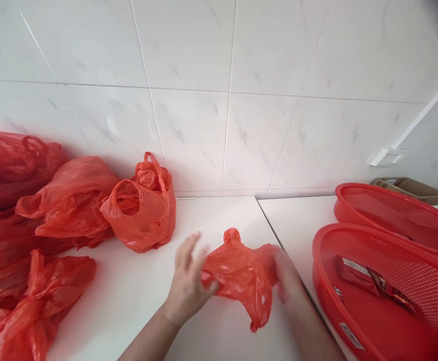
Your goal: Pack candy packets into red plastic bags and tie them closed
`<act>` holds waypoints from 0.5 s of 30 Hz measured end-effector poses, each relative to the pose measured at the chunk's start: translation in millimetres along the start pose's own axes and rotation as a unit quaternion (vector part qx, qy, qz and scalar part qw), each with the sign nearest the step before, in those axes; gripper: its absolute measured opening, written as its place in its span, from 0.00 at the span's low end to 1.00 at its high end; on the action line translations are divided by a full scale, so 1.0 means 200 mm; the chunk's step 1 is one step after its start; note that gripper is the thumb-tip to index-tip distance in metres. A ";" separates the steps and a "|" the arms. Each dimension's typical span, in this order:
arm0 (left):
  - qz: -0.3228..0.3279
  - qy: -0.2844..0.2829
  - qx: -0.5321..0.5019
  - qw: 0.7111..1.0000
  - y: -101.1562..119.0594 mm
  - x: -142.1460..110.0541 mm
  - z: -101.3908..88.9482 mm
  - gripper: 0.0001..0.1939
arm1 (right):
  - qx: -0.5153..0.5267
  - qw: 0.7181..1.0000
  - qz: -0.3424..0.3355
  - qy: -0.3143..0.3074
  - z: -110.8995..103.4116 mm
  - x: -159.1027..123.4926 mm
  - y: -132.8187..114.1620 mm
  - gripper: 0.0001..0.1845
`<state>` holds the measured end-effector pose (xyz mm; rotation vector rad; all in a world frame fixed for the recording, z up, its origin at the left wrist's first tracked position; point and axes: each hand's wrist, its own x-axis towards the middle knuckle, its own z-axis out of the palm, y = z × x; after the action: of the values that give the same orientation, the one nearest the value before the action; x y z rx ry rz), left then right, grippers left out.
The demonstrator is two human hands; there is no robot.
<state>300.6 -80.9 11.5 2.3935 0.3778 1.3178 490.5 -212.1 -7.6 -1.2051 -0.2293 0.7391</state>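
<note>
A red plastic bag (pixel 237 268) with a small knot-like bunch at its top is in the middle of the white table, between my two hands. My left hand (pixel 190 276) is at the bag's left side, its fingers apart and slightly blurred; the thumb is close to the plastic, and I cannot tell if it touches. On the other side, my right hand (pixel 284 271) is against the bag's right edge. Its fingers are hidden by the red plastic and smeared by motion, so their grip does not show. One crumpled corner of the bag hangs toward me.
Several filled red plastic bags (pixel 71 200) are heaped at the left, one upright bag (pixel 147 215) nearest the tiled wall. At the right stand two red mesh baskets (pixel 318 250), the nearer holding dark red packets (pixel 357 276). A cardboard box (pixel 414 189) is behind them.
</note>
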 end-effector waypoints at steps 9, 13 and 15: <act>-0.404 -0.012 -0.264 0.876 -0.05 0.08 0.00 0.04 | -0.125 0.992 -0.001 -0.011 -0.05 -0.01 -0.09 0.07; -0.513 -0.055 -0.346 0.784 -0.15 0.06 -0.15 0.13 | -0.128 0.992 -0.003 -0.002 -0.09 0.00 -0.13 0.09; -0.487 -0.127 -0.296 0.812 -0.13 0.02 -0.25 0.27 | -0.133 0.991 -0.009 -0.016 -0.09 0.01 -0.12 0.07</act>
<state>260.0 -45.2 26.8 1.4273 0.8193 0.4992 511.6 -229.4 7.5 -1.4423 -0.3735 0.7286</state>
